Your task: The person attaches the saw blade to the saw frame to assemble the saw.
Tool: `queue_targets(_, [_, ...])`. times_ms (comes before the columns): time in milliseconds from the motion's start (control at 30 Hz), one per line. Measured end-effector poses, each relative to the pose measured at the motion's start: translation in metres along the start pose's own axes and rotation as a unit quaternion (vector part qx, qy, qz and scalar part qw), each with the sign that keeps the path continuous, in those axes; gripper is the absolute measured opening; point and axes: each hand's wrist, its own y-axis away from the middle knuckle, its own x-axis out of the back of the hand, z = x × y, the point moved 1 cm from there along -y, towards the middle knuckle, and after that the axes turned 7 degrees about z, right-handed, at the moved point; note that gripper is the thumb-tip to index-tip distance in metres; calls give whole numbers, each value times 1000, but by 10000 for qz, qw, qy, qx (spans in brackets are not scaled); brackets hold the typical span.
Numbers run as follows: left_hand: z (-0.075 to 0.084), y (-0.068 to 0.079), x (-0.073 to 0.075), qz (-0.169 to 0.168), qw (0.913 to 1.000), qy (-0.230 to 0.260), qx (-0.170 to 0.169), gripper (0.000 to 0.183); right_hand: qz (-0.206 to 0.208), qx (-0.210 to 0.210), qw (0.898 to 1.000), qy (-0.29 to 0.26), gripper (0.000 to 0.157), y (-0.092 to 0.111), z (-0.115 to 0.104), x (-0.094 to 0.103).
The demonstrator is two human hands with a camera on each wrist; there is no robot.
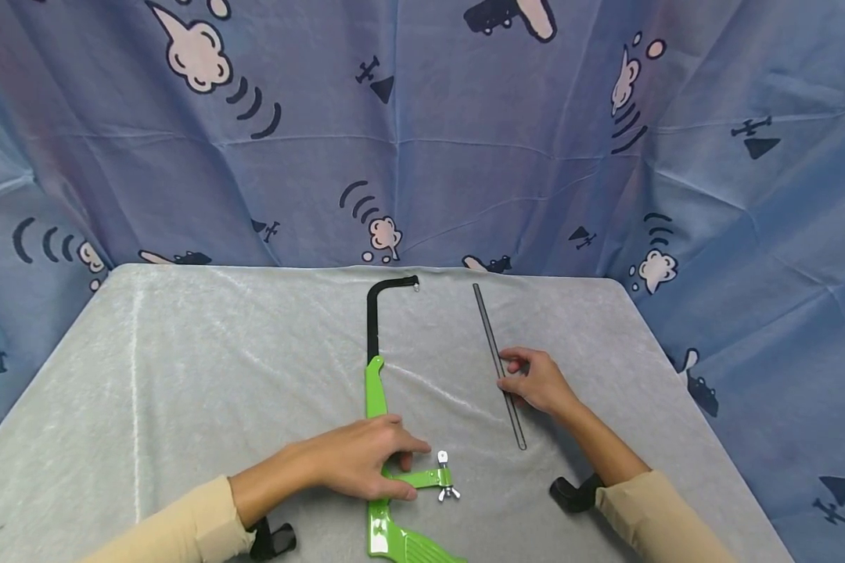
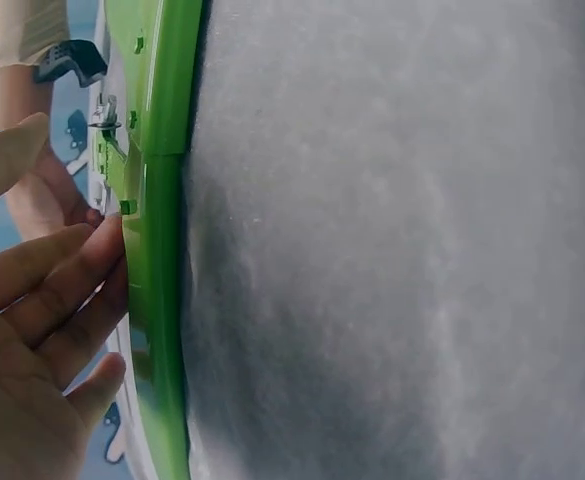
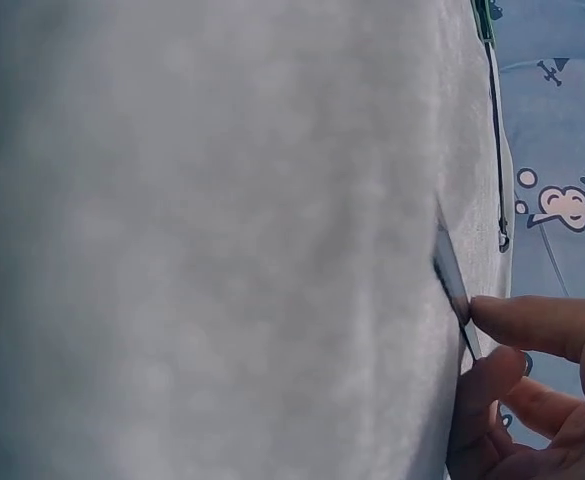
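A green and black hacksaw frame (image 1: 375, 387) lies flat on the cloth-covered table, its green handle (image 1: 415, 545) toward me. Over its lower part is my left hand (image 1: 359, 461), fingers mostly straight and spread. In the left wrist view those fingertips (image 2: 112, 235) touch the side of the green frame (image 2: 157, 250). Near that thumb sits the metal wing nut (image 1: 448, 493) on the short green arm. To the right, a thin grey hacksaw blade (image 1: 489, 332) lies apart from the frame. My right hand (image 1: 542, 383) pinches the blade (image 3: 450, 270) around its middle with thumb and fingers.
Pale, slightly wrinkled cloth covers the table (image 1: 253, 336). A blue patterned curtain (image 1: 422, 180) hangs behind it and along both sides. Each wrist wears a black mount, the right one (image 1: 575, 494) close over the tabletop.
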Motion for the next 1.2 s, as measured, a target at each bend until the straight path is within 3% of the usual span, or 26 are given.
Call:
queue_targets(467, [1, -7, -4, 18, 9992, 93, -398, 45, -27, 124, 9999, -3, 46, 0, -4, 0])
queue_targets(733, [4, -10, -7, -250, 9989, 395, -7, 47, 23, 132, 9997, 194, 45, -1, -7, -1])
queue_targets(967, [2, -13, -5, -463, 9966, 680, -55, 26, 99, 278, 9990, 339, 46, -1, -9, -2])
queue_targets(1200, [0, -14, -3, -772, 9917, 1025, 28, 30, 103, 363, 9983, 447, 47, -1, -11, -3])
